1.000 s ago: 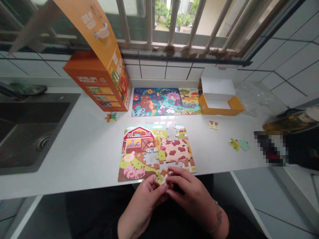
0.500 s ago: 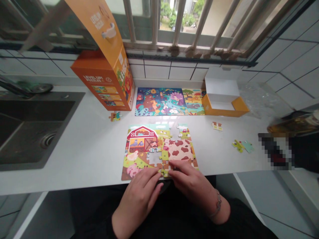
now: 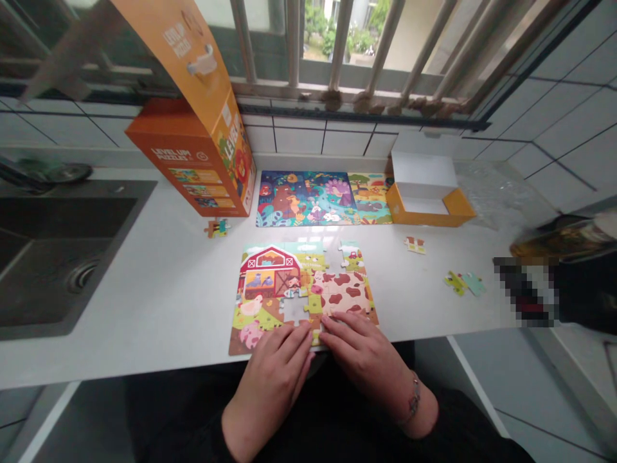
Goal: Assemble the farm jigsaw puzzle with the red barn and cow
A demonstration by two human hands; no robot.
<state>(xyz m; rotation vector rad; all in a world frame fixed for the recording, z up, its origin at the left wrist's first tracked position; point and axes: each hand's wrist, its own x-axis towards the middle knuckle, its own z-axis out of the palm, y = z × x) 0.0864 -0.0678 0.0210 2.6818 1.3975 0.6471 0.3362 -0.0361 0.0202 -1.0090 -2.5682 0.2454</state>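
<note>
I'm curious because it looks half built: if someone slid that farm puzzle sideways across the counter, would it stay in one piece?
Probably not entirely. The farm puzzle is thin flat pieces, with a hole near the middle and a gap along the top, so it would likely flex and split. It lies on a smooth white counter, so it should slide easily. Both hands, left hand and right hand, press its near edge.

Head view, steeply down, close over countertop (image 3: pixel 159 302)

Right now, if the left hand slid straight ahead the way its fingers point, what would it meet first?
The left hand would probably first cross the empty gap in the farm puzzle, then the red barn.
</note>
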